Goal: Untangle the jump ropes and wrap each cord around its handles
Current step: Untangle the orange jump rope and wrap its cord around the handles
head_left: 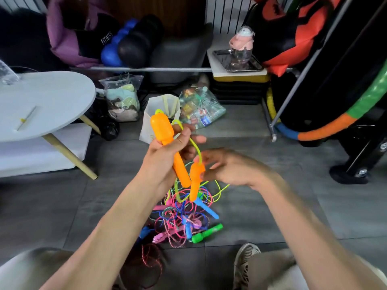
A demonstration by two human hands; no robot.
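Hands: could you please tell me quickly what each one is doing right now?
Left hand: grips an orange handle.
Right hand: fingers at the second orange handle; grip unclear through blur.

The light was soft and even, with only faint shadows on the grey floor (261, 206) and a dim far wall behind the clutter. The right hand (228, 168) was smeared by motion blur, while the left hand (165, 155) and orange handle (162, 128) stayed fairly sharp. Wide-angle distortion bent the table (41, 101) at left and the pole (326, 59) at right, and a metal tray (240, 61) far off showed slight glare.
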